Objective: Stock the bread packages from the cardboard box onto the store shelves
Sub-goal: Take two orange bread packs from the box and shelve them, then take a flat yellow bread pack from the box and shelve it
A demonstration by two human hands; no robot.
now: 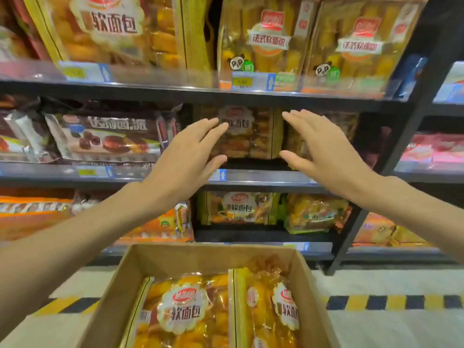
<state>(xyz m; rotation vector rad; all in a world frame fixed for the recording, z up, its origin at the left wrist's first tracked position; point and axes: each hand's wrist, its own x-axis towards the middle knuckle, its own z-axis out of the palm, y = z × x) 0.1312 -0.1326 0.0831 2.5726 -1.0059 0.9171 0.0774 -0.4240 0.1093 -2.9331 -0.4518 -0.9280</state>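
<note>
A yellow bread package (251, 136) stands upright on the middle shelf (263, 175), set back in shadow. My left hand (193, 151) is spread open at its left side, fingertips at the wrapper. My right hand (319, 144) is spread open at its right side, fingers straight. Neither hand curls round the package. Below, an open cardboard box (200, 254) holds two more bread packages: one lying flat (183, 312) and one at the right (271, 307).
Bread bags (263, 41) fill the top shelf. Chocolate pie packs (105, 139) sit left on the middle shelf. More bread (238, 209) stands on the lower shelf. A black shelf post (376, 172) runs at the right. Yellow-black floor tape (376, 302) crosses below.
</note>
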